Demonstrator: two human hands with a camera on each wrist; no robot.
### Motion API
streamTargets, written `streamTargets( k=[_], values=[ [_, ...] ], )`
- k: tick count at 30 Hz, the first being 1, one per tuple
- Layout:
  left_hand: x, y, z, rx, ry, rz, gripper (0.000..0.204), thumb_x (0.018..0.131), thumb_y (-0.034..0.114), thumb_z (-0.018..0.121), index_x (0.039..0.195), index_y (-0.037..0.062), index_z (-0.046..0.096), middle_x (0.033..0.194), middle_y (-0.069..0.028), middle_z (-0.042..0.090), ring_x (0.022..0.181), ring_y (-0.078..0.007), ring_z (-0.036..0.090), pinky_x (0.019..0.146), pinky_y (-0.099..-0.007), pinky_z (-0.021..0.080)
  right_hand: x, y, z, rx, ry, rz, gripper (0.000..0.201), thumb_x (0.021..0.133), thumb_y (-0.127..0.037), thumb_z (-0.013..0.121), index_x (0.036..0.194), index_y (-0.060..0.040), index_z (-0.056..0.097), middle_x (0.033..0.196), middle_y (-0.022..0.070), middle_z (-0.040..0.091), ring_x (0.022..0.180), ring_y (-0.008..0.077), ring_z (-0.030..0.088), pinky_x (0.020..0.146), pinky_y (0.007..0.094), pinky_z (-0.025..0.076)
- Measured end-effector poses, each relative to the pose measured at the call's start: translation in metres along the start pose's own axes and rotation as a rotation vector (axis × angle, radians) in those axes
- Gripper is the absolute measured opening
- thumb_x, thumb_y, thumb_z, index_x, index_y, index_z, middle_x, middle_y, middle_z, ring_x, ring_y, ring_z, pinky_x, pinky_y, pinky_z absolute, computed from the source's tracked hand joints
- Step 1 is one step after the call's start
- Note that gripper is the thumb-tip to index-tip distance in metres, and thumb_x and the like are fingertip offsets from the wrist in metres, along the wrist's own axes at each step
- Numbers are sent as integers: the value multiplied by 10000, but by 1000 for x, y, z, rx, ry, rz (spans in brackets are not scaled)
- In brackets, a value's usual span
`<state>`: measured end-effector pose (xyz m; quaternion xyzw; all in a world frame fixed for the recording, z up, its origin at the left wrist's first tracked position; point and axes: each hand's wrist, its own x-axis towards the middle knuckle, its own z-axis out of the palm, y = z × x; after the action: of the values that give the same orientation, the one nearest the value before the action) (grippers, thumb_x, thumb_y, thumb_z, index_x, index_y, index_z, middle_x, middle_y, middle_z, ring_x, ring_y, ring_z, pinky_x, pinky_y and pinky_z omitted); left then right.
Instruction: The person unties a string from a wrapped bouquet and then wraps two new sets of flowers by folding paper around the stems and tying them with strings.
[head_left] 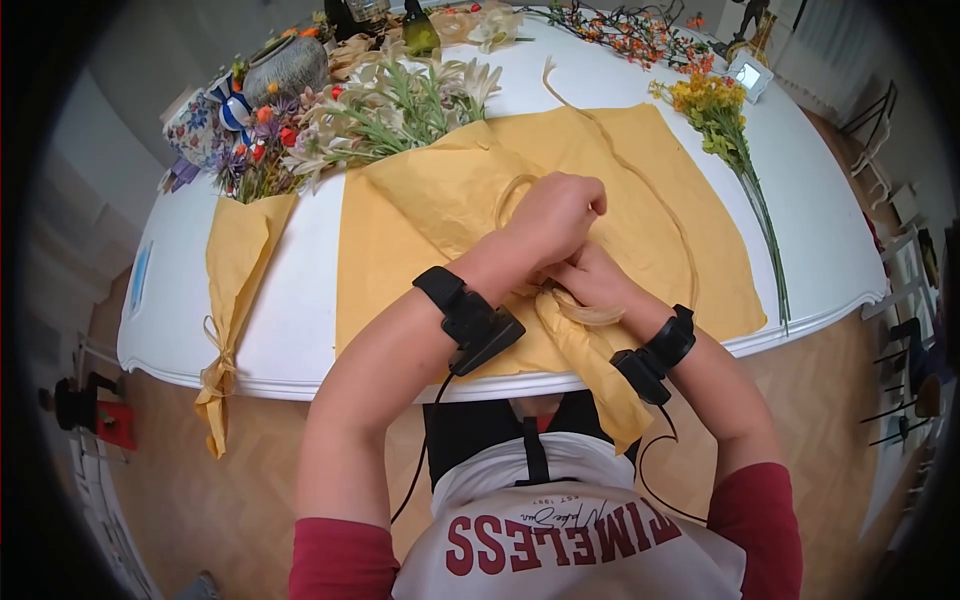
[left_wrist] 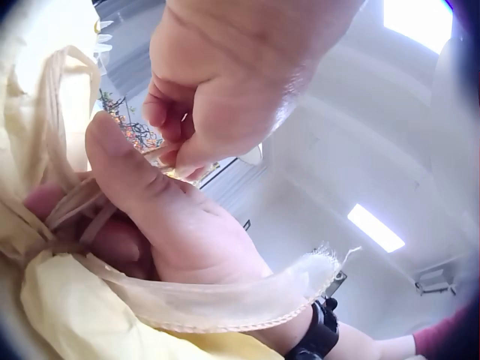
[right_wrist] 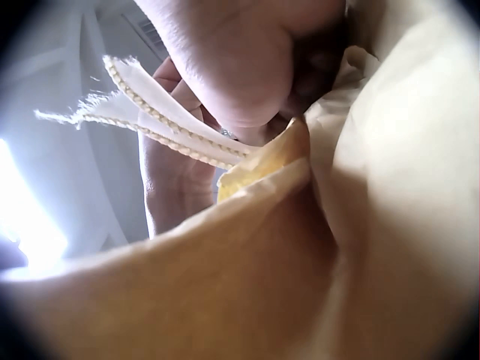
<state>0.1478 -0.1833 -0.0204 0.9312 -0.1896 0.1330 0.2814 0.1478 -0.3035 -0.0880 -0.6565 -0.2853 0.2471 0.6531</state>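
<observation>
A bouquet of white lilies (head_left: 425, 105) lies in yellow wrapping paper (head_left: 440, 185), its gathered lower end (head_left: 600, 370) hanging over the table's front edge. A pale sheer ribbon (left_wrist: 202, 304) with a frayed end passes round the gathered neck. My left hand (head_left: 560, 215) is crossed above the right and pinches a strand of ribbon between thumb and fingers. My right hand (head_left: 600, 280) is at the neck, thumb raised, with ribbon strands running between its thumb and curled fingers. In the right wrist view, paper folds and the right hand (right_wrist: 232, 67) hide the knot area.
A wrapped, tied bouquet (head_left: 240, 250) lies at left. Yellow flowers (head_left: 720, 120) with long stems lie at right. A flat yellow paper sheet (head_left: 690, 260) lies under the work, a long ribbon tail (head_left: 650, 175) across it. A grey vase (head_left: 287, 68) and orange-berried branches (head_left: 640, 40) are at the back.
</observation>
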Motion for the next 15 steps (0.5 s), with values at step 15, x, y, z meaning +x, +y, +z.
streamTargets(
  k=[15],
  values=[
    [-76,-13,-30,275,-190,5,163,772,204,654,728,48,640,683,-129,613,649,-295,591,573,-357,456,9,-6,-21,-39,-193,226,388,933,-301,468,865,26,667,702,20,606,603,78,497,589,229,424]
  ],
)
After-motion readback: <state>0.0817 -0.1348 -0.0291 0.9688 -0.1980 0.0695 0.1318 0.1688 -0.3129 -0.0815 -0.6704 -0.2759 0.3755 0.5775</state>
